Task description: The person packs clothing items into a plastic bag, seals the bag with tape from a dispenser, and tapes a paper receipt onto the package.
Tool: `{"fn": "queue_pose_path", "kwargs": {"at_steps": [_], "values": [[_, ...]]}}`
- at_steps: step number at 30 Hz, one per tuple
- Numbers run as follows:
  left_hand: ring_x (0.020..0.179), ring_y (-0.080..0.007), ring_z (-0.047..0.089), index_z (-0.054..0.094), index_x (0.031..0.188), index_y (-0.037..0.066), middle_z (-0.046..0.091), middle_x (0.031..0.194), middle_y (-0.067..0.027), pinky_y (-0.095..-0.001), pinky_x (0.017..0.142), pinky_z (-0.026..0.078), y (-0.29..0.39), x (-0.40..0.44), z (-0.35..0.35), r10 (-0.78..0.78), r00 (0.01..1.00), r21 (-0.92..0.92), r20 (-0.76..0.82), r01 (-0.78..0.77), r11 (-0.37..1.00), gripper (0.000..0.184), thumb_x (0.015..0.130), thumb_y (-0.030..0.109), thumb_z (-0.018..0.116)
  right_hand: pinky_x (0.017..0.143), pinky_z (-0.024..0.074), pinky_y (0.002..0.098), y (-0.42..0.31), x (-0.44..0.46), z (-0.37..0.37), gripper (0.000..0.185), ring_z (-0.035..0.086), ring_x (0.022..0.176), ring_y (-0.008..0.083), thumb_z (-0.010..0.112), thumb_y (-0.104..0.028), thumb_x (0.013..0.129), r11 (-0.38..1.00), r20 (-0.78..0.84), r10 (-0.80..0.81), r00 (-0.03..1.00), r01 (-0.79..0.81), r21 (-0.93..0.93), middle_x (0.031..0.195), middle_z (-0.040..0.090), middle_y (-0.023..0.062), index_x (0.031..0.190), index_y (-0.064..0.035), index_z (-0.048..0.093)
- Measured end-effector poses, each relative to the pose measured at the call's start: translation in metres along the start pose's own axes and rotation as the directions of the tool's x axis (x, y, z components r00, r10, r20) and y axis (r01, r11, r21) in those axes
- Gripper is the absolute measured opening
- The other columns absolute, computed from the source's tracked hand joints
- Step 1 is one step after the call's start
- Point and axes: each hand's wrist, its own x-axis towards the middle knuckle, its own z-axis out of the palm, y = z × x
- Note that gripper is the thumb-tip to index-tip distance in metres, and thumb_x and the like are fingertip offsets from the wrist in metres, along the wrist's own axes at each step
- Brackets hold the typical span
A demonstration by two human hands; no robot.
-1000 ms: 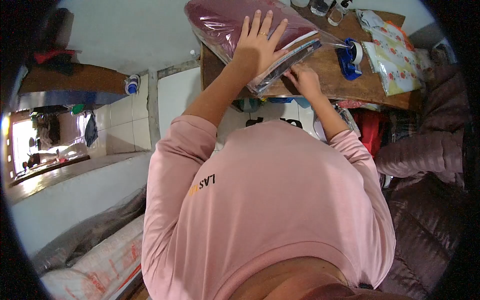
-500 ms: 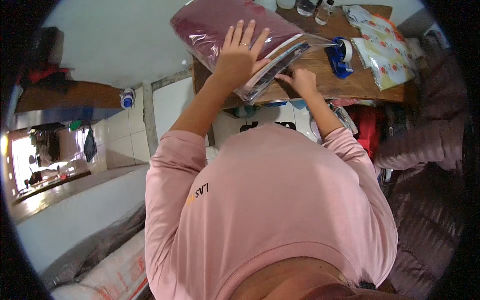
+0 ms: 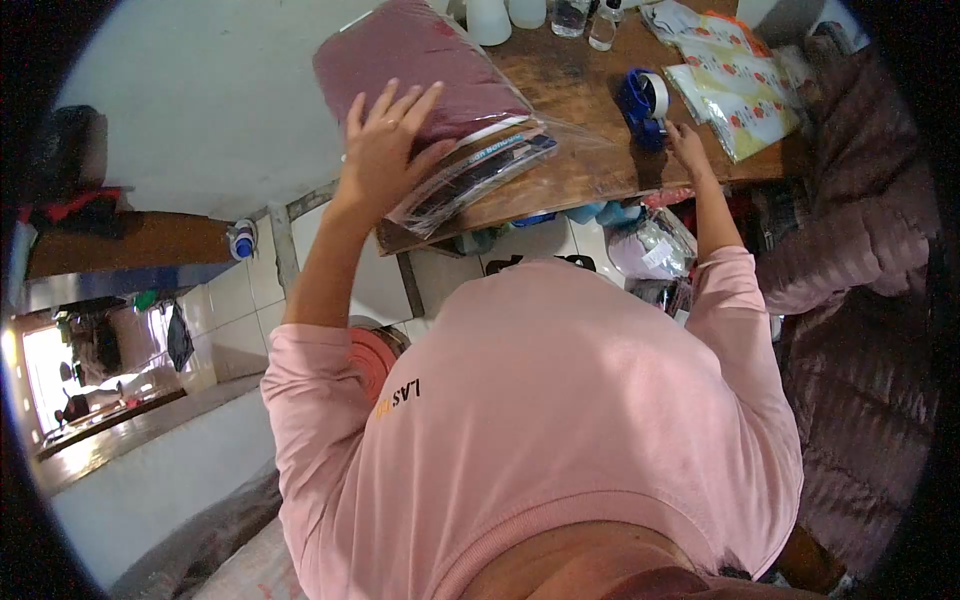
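Observation:
My left hand point(image 3: 392, 145) lies flat with fingers spread on a folded maroon cloth point(image 3: 425, 70) in a clear plastic bag. At the bag's near end, a dark printed label strip shows through the plastic point(image 3: 480, 175), and a loose clear flap reaches right across the wood. My right hand point(image 3: 688, 152) is at the near right end of a blue tape dispenser point(image 3: 637, 112), its fingers bent against it. A white tape roll point(image 3: 655, 95) sits in the dispenser. Whether those fingers also pinch the tape's end is too small to tell.
The wooden table point(image 3: 575, 175) ends just before my body. Flowered plastic packets point(image 3: 740, 95) lie at its right, and bottles point(image 3: 605, 25) stand at the back. Below the edge are bagged items point(image 3: 650, 245). Dark quilted material point(image 3: 850, 230) hangs at right.
My right hand has left the bag's near edge and moved right to the tape dispenser. My left hand stays on the bag, which now lies flatter. The view has shifted slightly.

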Motion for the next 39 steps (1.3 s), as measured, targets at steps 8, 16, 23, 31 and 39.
{"fn": "queue_pose_path", "kwargs": {"at_steps": [8, 16, 23, 31, 39], "values": [[0.118, -0.0303, 0.043, 0.048, 0.124, 0.013, 0.048, 0.125, -0.0137, -0.0473, 0.098, 0.029, 0.023, 0.016, 0.045, 0.032, 0.971, 0.107, -0.238, -0.007, 0.994, 0.049, 0.082, 0.04, 0.053, 0.072, 0.0455, 0.0378, -0.049, 0.008, -0.031, 0.043, 0.061, 0.083, 0.0332, 0.057, -0.036, 0.081, 0.955, 0.139, 0.051, 0.989, -0.007, -0.298, 0.088, 0.062, 0.0228, 0.096, 0.0045, 0.061], [0.12, -0.0288, 0.041, 0.048, 0.124, 0.014, 0.047, 0.126, -0.0124, -0.0446, 0.101, 0.025, 0.027, 0.018, 0.042, -0.042, 0.989, 0.121, -0.144, 0.06, 0.991, 0.049, 0.084, 0.041, 0.051, 0.052, 0.0501, 0.0348, -0.126, -0.027, -0.068, 0.035, 0.062, 0.06, 0.0235, 0.05, -0.031, 0.088, 0.966, 0.302, 0.19, 0.934, -0.124, -0.225, 0.07, 0.061, 0.016, 0.105, -0.0019, 0.049], [0.122, -0.0251, 0.036, 0.044, 0.127, 0.017, 0.042, 0.131, -0.0081, -0.0421, 0.103, 0.023, 0.023, 0.011, 0.051, 0.001, 0.974, 0.096, -0.228, 0.021, 0.995, 0.048, 0.085, 0.038, 0.052, 0.062, 0.0511, 0.0311, -0.051, -0.027, -0.047, 0.029, 0.061, 0.069, 0.0189, 0.051, -0.032, 0.089, 0.919, 0.355, 0.128, 0.926, -0.245, 0.308, 0.088, 0.06, 0.009, 0.097, -0.0054, 0.05], [0.122, -0.0237, 0.036, 0.041, 0.128, 0.018, 0.04, 0.132, -0.0061, -0.0421, 0.103, 0.025, 0.021, 0.01, 0.049, 0.01, 0.976, 0.08, -0.217, 0.008, 0.997, 0.051, 0.083, 0.035, 0.056, 0.072, 0.0484, 0.0299, -0.023, -0.089, -0.037, 0.019, 0.049, 0.091, 0.0151, 0.054, -0.025, 0.086, 0.439, 0.336, -0.105, 0.936, -0.26, 0.86, 0.103, 0.057, 0.0049, 0.084, -0.0063, 0.052], [0.123, -0.0255, 0.036, 0.039, 0.13, 0.017, 0.038, 0.134, -0.0061, -0.0425, 0.102, 0.026, 0.006, 0.008, 0.046, 0.055, 0.988, 0.074, -0.146, -0.044, 0.996, 0.056, 0.08, 0.032, 0.059, 0.058, 0.0494, 0.0299, -0.001, -0.078, -0.019, 0.035, 0.058, 0.077, 0.0141, 0.063, -0.037, 0.08, 0.64, 0.316, 0.2, 0.928, -0.368, 0.675, 0.09, 0.062, 0.0077, 0.082, -0.0025, 0.058]]}}
